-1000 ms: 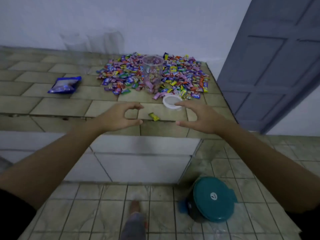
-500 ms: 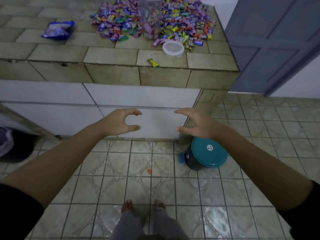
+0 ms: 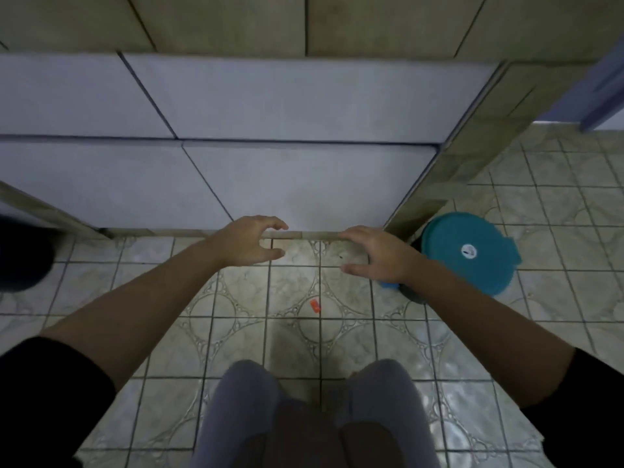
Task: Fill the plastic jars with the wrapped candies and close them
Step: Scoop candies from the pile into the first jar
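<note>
Nearest the camera: the person's knees in grey trousers (image 3: 314, 410), low centre, above the patterned tile floor (image 3: 236, 339); black sleeves (image 3: 50, 393) at both lower corners, bare forearms reaching forward from them. Floor, mid-distance: one small orange wrapped candy (image 3: 314, 305) lying alone on a tile, between the two forearms and short of both hands. Left hand (image 3: 244, 243): held in the air, grip spread in a loose C, thumb below, fingers curled above, nothing in it. Right hand (image 3: 378, 253): likewise empty, grip spread, fingers curved toward the left hand, a clear gap between the two. Right of the right hand: a dark container with a teal lid (image 3: 472, 253), standing on the floor by the corner of the counter. Beyond the hands: the white-tiled front of the counter (image 3: 287, 103); its greenish tiled edge along the top of the view; the counter top, jars and candy pile out of view. Far right: a strip of blue door (image 3: 607, 86).
</note>
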